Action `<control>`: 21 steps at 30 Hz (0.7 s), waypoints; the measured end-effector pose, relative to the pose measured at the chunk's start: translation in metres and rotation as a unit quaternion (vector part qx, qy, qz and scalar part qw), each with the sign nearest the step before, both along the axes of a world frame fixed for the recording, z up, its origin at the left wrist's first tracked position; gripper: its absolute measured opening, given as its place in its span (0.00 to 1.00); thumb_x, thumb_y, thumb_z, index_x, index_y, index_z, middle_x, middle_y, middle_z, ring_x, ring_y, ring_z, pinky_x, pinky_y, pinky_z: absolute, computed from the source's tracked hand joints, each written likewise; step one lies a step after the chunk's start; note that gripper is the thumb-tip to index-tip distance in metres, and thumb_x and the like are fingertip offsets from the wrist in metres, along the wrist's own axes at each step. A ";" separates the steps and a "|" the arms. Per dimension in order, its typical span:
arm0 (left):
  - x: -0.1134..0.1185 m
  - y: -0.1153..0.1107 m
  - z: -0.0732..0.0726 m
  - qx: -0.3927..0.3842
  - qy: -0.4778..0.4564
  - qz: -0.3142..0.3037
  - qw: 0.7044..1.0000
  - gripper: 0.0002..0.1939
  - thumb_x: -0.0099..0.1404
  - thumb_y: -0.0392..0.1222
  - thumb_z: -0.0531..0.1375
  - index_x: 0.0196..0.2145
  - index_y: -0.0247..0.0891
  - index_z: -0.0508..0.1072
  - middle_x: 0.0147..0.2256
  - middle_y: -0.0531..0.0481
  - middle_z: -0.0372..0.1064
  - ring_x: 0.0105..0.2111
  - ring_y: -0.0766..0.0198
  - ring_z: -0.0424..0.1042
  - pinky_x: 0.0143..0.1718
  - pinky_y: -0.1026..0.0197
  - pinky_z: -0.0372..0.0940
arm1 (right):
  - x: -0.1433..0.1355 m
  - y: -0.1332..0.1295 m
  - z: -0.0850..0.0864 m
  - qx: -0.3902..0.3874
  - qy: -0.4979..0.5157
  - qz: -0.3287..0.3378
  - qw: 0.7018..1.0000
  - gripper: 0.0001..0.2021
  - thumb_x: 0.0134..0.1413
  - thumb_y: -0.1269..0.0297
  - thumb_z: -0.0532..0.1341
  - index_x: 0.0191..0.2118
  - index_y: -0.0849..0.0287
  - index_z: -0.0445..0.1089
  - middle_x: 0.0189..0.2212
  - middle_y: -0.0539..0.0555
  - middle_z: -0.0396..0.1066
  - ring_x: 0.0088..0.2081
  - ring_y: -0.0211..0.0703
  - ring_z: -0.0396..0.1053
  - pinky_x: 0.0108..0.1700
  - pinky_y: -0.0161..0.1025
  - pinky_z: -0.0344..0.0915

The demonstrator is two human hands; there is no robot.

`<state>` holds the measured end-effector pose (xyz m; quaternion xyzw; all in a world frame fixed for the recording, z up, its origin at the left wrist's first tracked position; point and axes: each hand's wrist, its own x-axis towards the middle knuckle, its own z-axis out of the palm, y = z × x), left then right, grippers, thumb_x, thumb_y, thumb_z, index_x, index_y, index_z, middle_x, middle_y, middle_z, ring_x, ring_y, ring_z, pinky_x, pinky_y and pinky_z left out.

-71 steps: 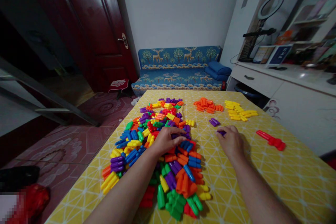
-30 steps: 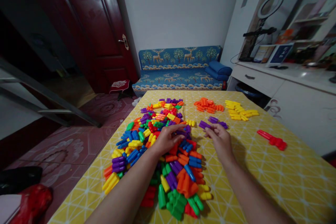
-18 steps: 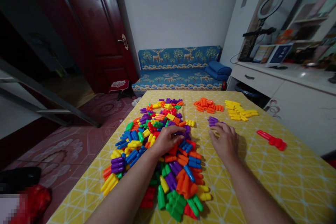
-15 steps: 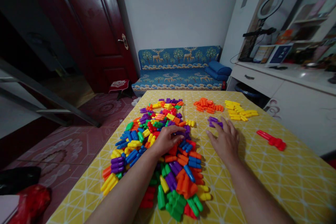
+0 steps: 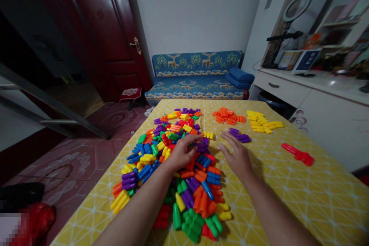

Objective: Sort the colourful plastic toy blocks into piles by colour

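A large mixed pile of coloured plastic toy bricks with rounded, peg-like ends (image 5: 147, 157) covers the left half of the table. My left hand (image 5: 183, 152) hovers over the pile, thumb and fingers apart, close to some purple bricks (image 5: 204, 144); nothing shows in its grasp. Just right of the pile, my right hand (image 5: 238, 155) is open and holds nothing, its fingers spread towards the left hand. Beyond its fingertips lie a few separate purple bricks (image 5: 240, 135). My left hand hides part of the pile beneath it.
Orange bricks (image 5: 227, 115) and yellow bricks (image 5: 263, 122) form separate groups at the table's far side. A red toy piece (image 5: 298, 154) lies to the right on the yellow patterned tablecloth (image 5: 317, 200). A blue sofa (image 5: 196, 80) stands behind; a white dresser (image 5: 325, 103) is at right.
My right hand has moved left from the purple bricks towards the pile, leaving those bricks fully in view. My left hand stays nearly in place, its fingers slightly more raised.
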<state>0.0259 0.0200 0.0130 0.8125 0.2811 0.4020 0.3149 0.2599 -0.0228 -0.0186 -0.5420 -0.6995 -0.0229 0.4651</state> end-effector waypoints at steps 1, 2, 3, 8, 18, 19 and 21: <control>0.000 0.000 0.000 -0.005 -0.009 -0.010 1.000 0.22 0.63 0.31 0.56 0.55 0.39 0.70 0.51 0.42 0.71 0.52 0.55 0.71 0.54 0.53 0.66 | -0.011 -0.003 0.004 -0.002 0.011 0.037 0.999 0.20 0.62 0.64 0.55 0.59 0.56 0.65 0.55 0.61 0.69 0.56 0.48 0.67 0.57 0.50 0.66; 0.000 -0.001 -0.001 -0.015 -0.022 -0.019 0.999 0.22 0.64 0.32 0.57 0.56 0.39 0.69 0.53 0.41 0.70 0.53 0.55 0.70 0.55 0.52 0.65 | -0.021 -0.006 0.008 -0.010 0.010 0.069 0.998 0.21 0.61 0.65 0.56 0.60 0.54 0.64 0.55 0.59 0.68 0.56 0.47 0.68 0.56 0.48 0.67; 0.001 -0.001 -0.001 -0.031 -0.038 -0.029 0.998 0.23 0.64 0.33 0.57 0.57 0.39 0.67 0.54 0.41 0.69 0.54 0.54 0.69 0.55 0.52 0.65 | -0.032 -0.009 0.012 -0.019 0.001 0.096 0.995 0.22 0.60 0.67 0.56 0.60 0.52 0.64 0.56 0.58 0.67 0.57 0.47 0.67 0.57 0.48 0.67; 0.002 -0.003 -0.002 -0.139 -0.114 -0.074 0.981 0.30 0.64 0.43 0.62 0.62 0.39 0.60 0.56 0.37 0.67 0.49 0.54 0.74 0.48 0.57 0.71 | -0.062 -0.021 0.018 -0.053 -0.024 0.106 0.993 0.22 0.57 0.69 0.58 0.58 0.50 0.66 0.55 0.56 0.67 0.56 0.48 0.67 0.57 0.47 0.67; 0.002 -0.003 0.000 -0.192 -0.115 -0.052 0.973 0.33 0.62 0.53 0.64 0.61 0.39 0.63 0.53 0.36 0.70 0.34 0.60 0.78 0.36 0.60 0.73 | -0.005 -0.007 0.028 0.018 0.015 -0.111 0.994 0.17 0.59 0.58 0.57 0.51 0.57 0.70 0.44 0.59 0.73 0.37 0.45 0.73 0.41 0.41 0.70; 0.002 -0.003 0.000 -0.187 -0.111 -0.046 0.975 0.32 0.62 0.53 0.63 0.60 0.38 0.63 0.52 0.37 0.71 0.34 0.59 0.78 0.36 0.59 0.73 | 0.015 -0.004 0.027 0.025 0.039 -0.172 0.984 0.19 0.59 0.56 0.57 0.52 0.58 0.69 0.44 0.60 0.73 0.37 0.46 0.72 0.41 0.42 0.69; 0.003 -0.003 -0.001 -0.173 -0.093 -0.036 0.980 0.31 0.63 0.53 0.62 0.60 0.38 0.65 0.50 0.38 0.72 0.34 0.59 0.78 0.36 0.59 0.73 | 0.055 -0.002 0.017 0.005 0.049 -0.288 0.956 0.22 0.60 0.54 0.54 0.56 0.60 0.67 0.47 0.63 0.72 0.43 0.51 0.71 0.46 0.46 0.68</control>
